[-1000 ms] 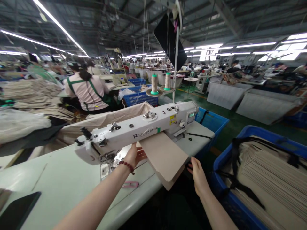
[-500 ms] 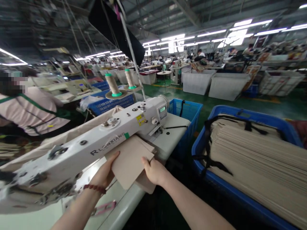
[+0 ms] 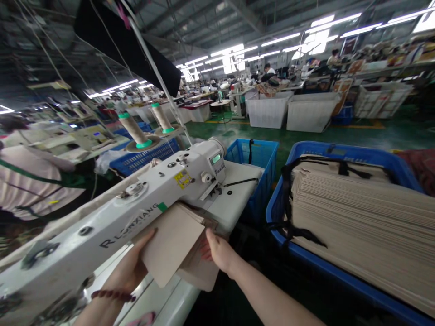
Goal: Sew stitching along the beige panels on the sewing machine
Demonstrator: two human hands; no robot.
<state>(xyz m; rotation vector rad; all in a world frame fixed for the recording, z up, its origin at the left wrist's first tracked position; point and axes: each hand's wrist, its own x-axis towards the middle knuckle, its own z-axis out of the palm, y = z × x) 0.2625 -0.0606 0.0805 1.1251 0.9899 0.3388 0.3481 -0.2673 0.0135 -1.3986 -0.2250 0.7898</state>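
Several beige fabric panels [image 3: 173,242] lie in a loose stack under the arm of a white sewing machine [image 3: 136,199], their near corners overhanging the table's front edge. My left hand [image 3: 134,262] grips the stack's left edge, thumb on top and fingers hidden beneath. At the right edge, my right hand [image 3: 219,253] has its thumb raised and its fingers apart from it, just over a lower panel [image 3: 200,271] that fans out from under the top one. Whether its fingertips touch that panel I cannot tell. The needle area is hidden.
Right of the table, a blue basket [image 3: 340,276] holds a large stack of beige panels with black straps. Another blue crate [image 3: 272,158] stands behind the table end. Two thread cones [image 3: 134,131] rise behind the machine. A co-worker [image 3: 37,176] sits at the left.
My right thumb and fingers have come off the top panel's corner and spread. The top panel has separated further from the lower one. The view has shifted, moving the machine leftward.
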